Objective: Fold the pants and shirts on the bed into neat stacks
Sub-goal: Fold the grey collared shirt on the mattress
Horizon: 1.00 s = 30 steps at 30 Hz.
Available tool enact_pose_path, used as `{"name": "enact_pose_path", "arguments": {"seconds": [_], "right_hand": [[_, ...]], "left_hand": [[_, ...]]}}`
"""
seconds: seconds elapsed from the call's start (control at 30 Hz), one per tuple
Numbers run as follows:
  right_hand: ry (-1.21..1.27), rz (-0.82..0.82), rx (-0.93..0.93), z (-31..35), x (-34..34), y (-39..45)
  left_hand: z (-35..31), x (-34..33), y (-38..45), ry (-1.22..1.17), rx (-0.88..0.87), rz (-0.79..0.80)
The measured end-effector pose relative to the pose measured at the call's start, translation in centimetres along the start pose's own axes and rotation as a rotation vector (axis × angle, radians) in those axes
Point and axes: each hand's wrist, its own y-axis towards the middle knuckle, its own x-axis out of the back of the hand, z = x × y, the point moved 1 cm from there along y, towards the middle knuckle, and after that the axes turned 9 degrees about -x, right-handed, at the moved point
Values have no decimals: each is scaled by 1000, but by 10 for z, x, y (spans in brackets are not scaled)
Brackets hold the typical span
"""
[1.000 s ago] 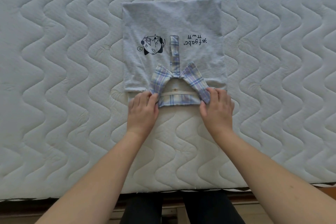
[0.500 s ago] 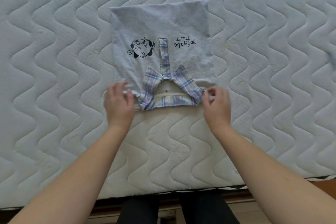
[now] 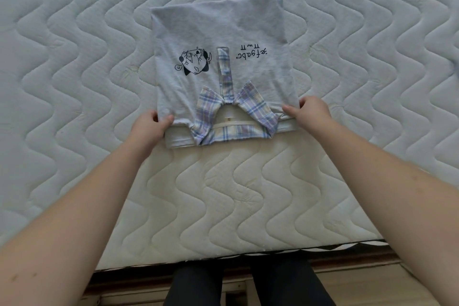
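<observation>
A folded grey shirt (image 3: pixel 218 40) with a plaid collar (image 3: pixel 236 117) lies on the quilted mattress (image 3: pixel 74 82); the left hand (image 3: pixel 149 126) pinches its near left corner; the right hand (image 3: pixel 310 112) grips the near right corner.

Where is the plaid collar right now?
In the head view, the plaid collar sits at the near edge of the folded grey shirt, centre frame on the quilted mattress, between the left hand and right hand.
</observation>
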Motion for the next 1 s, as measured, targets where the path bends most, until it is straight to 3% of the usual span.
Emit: {"name": "enact_pose_path", "arguments": {"seconds": [0.2, 0.37, 0.67, 1.0], "right_hand": [[42, -93, -11, -34, -17, -21], [55, -111, -48, -59, -34, -50], [120, 30, -268, -68, -96, -118], [513, 311, -518, -43, -199, -203]], "left_hand": [[22, -24, -25, -103, 39, 10], [24, -21, -28, 44, -32, -12], [7, 22, -11, 358, -185, 47], [-21, 61, 30, 266, -345, -12]]}}
